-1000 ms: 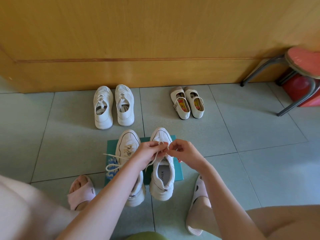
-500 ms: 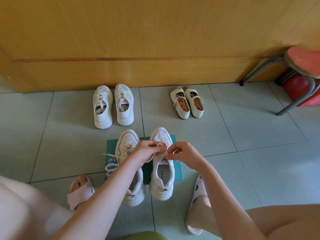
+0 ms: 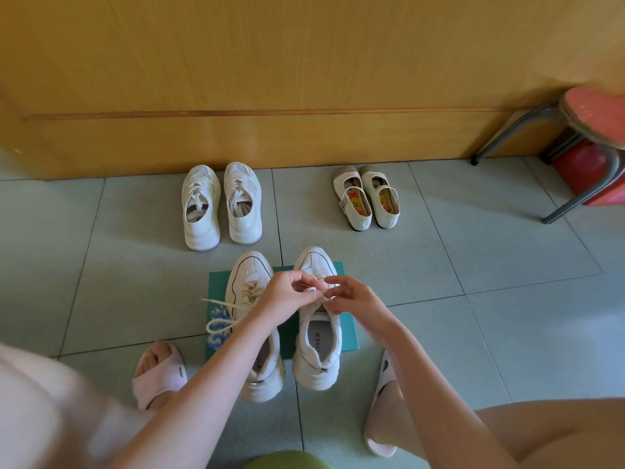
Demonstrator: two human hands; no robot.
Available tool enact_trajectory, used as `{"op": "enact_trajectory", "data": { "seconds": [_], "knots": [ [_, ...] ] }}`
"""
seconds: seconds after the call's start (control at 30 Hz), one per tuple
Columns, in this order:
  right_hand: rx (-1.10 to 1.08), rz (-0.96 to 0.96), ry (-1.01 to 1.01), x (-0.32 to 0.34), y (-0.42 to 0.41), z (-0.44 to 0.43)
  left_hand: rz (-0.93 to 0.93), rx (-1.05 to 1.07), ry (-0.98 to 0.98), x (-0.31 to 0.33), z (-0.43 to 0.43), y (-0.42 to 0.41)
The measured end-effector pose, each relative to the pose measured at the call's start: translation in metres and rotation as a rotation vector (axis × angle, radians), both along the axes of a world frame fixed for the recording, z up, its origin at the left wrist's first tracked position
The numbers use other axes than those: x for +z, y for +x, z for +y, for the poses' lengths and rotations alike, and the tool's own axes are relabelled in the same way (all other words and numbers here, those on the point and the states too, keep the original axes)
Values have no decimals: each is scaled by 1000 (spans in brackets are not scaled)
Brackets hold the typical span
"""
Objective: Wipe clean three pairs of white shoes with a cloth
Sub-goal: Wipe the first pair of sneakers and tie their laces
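Two white laced sneakers stand side by side on a teal cloth [image 3: 348,328] on the floor in front of me. Over the right sneaker [image 3: 318,350], my left hand [image 3: 285,294] and my right hand [image 3: 351,296] each pinch its cream shoelace [image 3: 313,289] above the tongue. The left sneaker [image 3: 252,299] has a loose lace trailing to the left. A second white sneaker pair [image 3: 221,204] and a pair of white strap shoes [image 3: 368,196] sit near the wooden wall.
My feet in pink slippers [image 3: 159,374] flank the cloth. A metal-legged stool [image 3: 554,137] with a red seat stands at the right by a red object. The wooden wall [image 3: 270,79] closes off the back. A green object [image 3: 287,462] shows at the bottom edge.
Both hands stayed over the right sneaker and kept working its lace; the fingers shifted slightly and the lace loop between them got smaller.
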State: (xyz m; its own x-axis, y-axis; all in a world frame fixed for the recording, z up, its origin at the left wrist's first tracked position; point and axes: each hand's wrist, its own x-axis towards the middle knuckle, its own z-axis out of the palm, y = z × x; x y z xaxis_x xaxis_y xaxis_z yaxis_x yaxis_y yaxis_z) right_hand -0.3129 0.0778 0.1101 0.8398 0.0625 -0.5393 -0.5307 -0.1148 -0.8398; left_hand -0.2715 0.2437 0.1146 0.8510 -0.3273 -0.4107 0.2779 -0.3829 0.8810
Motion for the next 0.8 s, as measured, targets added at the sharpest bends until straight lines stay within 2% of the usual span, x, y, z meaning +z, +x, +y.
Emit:
{"op": "enact_trajectory", "data": {
  "seconds": [0.1, 0.57, 0.67, 0.8],
  "knots": [
    [-102, -10, 56, -2, 0, -2, -31, -5, 8, -2, -1, 0],
    [-358, -199, 52, 4, 16, 15, -25, 32, 30, -5, -2, 3],
    [-245, -121, -29, 0, 15, 14, -57, 25, 24, -5, -1, 3],
    [-120, -65, -30, -3, 12, 8, -134, 25, 1, -7, -1, 0]
  ]
}}
